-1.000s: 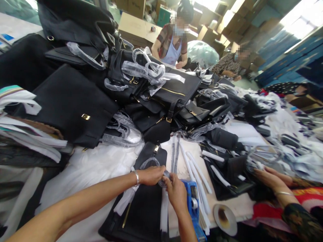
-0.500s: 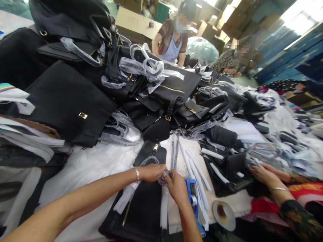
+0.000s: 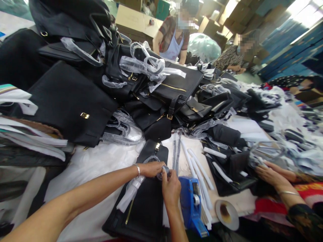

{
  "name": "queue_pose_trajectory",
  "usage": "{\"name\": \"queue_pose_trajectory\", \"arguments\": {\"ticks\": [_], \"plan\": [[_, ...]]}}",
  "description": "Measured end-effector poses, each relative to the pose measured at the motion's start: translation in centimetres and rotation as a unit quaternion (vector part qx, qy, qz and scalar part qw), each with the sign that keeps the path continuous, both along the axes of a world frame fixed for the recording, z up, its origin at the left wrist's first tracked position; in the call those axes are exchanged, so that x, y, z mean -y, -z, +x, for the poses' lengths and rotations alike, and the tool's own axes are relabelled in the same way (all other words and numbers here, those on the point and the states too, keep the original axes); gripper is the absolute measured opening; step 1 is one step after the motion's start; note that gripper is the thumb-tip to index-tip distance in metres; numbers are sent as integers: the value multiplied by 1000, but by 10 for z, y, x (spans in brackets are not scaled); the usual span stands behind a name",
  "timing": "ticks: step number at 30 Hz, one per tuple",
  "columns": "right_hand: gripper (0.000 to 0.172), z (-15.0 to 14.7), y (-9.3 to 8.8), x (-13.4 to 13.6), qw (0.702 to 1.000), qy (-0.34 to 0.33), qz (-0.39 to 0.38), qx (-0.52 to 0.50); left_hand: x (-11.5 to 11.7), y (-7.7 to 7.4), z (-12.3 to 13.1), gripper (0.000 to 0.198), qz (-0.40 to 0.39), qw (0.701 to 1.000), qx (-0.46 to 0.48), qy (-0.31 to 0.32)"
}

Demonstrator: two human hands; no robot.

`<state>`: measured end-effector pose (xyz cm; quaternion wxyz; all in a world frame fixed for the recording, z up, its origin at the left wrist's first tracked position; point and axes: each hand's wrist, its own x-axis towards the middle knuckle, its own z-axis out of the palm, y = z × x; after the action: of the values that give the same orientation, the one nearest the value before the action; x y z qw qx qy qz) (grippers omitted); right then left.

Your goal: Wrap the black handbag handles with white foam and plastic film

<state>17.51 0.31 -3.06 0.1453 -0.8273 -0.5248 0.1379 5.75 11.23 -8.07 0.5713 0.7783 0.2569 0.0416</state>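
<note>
A black bag (image 3: 146,205) with a gold clasp and a gold zip lies in front of me. Above it, my left hand (image 3: 153,169) pinches a plastic-wrapped bag strap (image 3: 166,170) near its coiled part. My right hand (image 3: 171,186) closes on the same strap from the other side, thumb up, and the fingertips of both hands nearly meet. A white-wrapped strap section (image 3: 130,195) slants down across the bag below my left wrist. Right of my right hand stands a blue tape dispenser (image 3: 186,198). My fingers partly hide the strap.
White foam tubes (image 3: 202,168) lie beyond the dispenser, with a tape roll (image 3: 227,214) near the table edge. A co-worker's hands (image 3: 271,176) handle another bag (image 3: 233,168) at right. Black bags (image 3: 70,104) are heaped across the back; white sheeting (image 3: 93,174) lies at left.
My right hand has shifted left and turned more upright, showing more of the blue dispenser. Both hands stay on the strap. The whole view has shifted slightly.
</note>
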Motion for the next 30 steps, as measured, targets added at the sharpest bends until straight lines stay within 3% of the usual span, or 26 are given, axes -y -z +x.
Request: {"name": "queue_pose_trajectory", "arguments": {"ticks": [3,6,12,15,18,23,30], "plan": [[49,1,0,2,1000,-6,7,13,3,-6,0,31,15,1000,-8,-7],[50,3,-1,4,1000,-17,8,24,15,-21,-5,50,39,997,-19,-60],[47,3,-6,5,1000,-8,-2,11,75,-49,-20,36,60,967,-44,-242],[43,1,-9,4,999,5,-11,-33,102,-46,-14,32,26,950,-43,-310],[41,0,-11,3,996,17,-8,-89,112,-39,-2,33,-8,929,-18,-370],[41,2,-9,2,990,26,-3,-142,109,-34,12,18,-62,904,17,-423],[45,10,-2,-5,971,8,-9,-238,102,-34,15,25,-97,883,45,-456]]}}
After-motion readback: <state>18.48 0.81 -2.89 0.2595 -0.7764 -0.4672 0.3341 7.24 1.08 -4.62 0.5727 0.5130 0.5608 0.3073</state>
